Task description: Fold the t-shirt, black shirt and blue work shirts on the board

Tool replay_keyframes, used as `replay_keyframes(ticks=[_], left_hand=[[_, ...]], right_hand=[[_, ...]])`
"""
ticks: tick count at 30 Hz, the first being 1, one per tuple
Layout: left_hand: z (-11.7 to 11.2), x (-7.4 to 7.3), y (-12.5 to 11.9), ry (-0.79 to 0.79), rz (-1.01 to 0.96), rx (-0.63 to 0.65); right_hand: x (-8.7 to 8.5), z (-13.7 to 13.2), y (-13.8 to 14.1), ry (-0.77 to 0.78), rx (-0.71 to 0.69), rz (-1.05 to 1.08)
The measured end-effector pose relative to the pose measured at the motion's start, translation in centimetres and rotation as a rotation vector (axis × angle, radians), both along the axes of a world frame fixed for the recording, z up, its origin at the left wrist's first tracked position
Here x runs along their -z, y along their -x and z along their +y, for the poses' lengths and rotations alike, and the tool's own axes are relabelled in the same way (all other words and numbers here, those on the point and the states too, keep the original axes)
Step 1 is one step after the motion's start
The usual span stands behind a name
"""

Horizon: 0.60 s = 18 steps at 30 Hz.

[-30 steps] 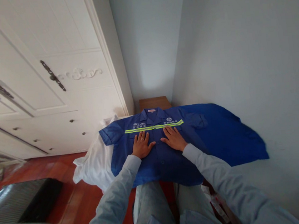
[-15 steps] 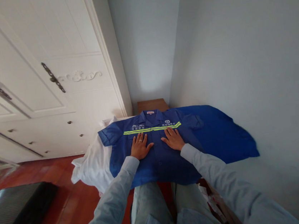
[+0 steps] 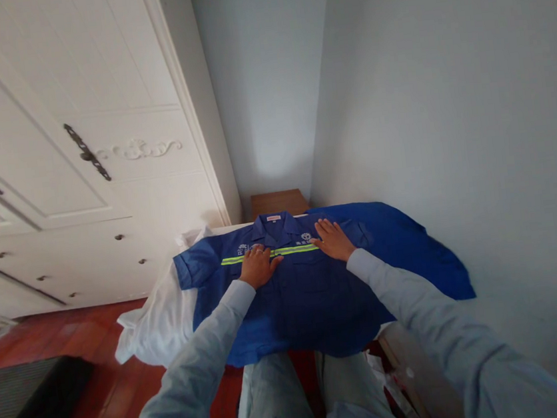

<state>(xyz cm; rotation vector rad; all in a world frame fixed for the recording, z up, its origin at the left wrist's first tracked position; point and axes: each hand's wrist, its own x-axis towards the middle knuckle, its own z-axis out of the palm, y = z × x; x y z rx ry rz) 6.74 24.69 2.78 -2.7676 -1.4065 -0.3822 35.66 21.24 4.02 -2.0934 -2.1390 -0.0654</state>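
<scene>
A blue short-sleeved work shirt (image 3: 303, 300) with a yellow-green reflective stripe (image 3: 288, 251) lies flat, front up, collar away from me. My left hand (image 3: 257, 266) rests flat and open on the chest at the stripe, left of the button line. My right hand (image 3: 332, 240) lies flat and open on the chest to the right, fingers spread over the stripe's end. Under and to the right of the shirt spreads a second blue garment (image 3: 414, 254). Both of my sleeves are light grey.
A white cloth (image 3: 155, 320) hangs off the surface's left side. A white wardrobe (image 3: 76, 158) with dark handles stands at the left, a small wooden stand (image 3: 278, 202) in the corner, a grey wall (image 3: 449, 116) close on the right. Red wooden floor and a dark mat (image 3: 28, 392) lie lower left.
Both hands have slid up the shirt from the mid-chest to the reflective stripe, the right one going further up and right. The camera has shifted slightly.
</scene>
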Motion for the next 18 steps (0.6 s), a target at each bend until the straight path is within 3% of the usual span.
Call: replay_keyframes(ticks=[4,10,13,18], left_hand=[[3.4,-0.6,-4.2,0.012,-0.013,0.101],[6.7,1.4,-9.6,0.074,0.044,0.171],[7.2,2.4,-10.8,0.091,0.055,0.162],[7.4,2.2,-12.1,0.045,0.046,0.141]], right_hand=[[-0.8,2.4,-4.6,-0.005,0.217,0.025],[-0.6,2.3,-12.1,0.1,0.612,0.256],[-0.6,1.4,-14.9,0.139,0.666,0.326],[-0.6,1.1,-16.9,0.171,0.55,0.529]])
